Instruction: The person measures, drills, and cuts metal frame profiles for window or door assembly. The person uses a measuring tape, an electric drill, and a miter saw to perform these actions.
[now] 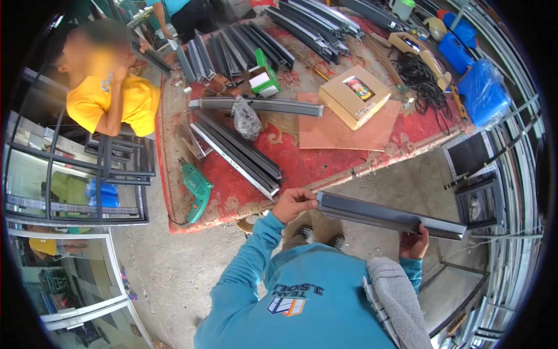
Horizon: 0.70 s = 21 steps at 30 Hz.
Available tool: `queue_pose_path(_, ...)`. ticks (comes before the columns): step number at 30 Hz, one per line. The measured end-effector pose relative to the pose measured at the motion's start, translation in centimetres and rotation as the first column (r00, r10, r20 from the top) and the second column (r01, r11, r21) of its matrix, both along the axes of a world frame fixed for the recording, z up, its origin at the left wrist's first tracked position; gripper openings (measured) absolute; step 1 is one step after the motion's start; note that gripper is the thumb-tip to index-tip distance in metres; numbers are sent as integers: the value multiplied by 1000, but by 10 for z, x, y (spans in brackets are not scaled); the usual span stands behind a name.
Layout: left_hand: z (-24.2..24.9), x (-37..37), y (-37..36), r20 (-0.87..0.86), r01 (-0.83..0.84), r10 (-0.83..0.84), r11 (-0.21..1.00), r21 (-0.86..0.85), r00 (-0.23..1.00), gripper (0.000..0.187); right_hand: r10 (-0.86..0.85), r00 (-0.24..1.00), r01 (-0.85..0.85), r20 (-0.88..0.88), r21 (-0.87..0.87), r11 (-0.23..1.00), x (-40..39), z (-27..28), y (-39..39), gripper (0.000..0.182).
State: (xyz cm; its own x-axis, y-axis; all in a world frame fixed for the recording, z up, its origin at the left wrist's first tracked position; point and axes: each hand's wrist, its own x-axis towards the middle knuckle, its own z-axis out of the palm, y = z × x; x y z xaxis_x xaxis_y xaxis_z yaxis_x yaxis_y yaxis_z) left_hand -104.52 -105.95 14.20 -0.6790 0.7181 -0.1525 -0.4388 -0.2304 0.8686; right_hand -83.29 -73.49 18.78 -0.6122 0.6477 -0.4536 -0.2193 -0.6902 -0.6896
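I hold a grey aluminium profile (pixel 389 216) level in front of my waist, just off the near edge of the red-covered table (pixel 302 168). My left hand (pixel 293 203) is closed around its left end. My right hand (pixel 414 243) grips it from below near the right end. A grey towel (pixel 401 296) hangs over my right shoulder. My shoes (pixel 319 235) show on the concrete floor beneath the profile.
The table carries several more profiles (pixel 238 152), a green drill (pixel 197 189), a cardboard box (pixel 354 96), a green-white box (pixel 264 75), a plastic bag (pixel 247 116) and black cable (pixel 424 78). A person in a yellow shirt (pixel 110 102) sits left. Window frames (pixel 75 174) stand left, racks right.
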Motion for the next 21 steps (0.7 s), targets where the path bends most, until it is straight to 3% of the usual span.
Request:
queue_pose_path(4,-11,1,-6,60,-87,90,995,-40,994,12,68,998,-67,-14,53,996,-16,7,-1,28)
queue_pose_path(17,5,-6,-32,-45,-181,179,982,-56,983,12,155,987,-151,-48,79,985,-42,9,-20,28)
queue_pose_path(21,1,-9,-40,30,-114,114,993,-24,993,15,149,988,-145,-29,92,985,-43,12,-23,29)
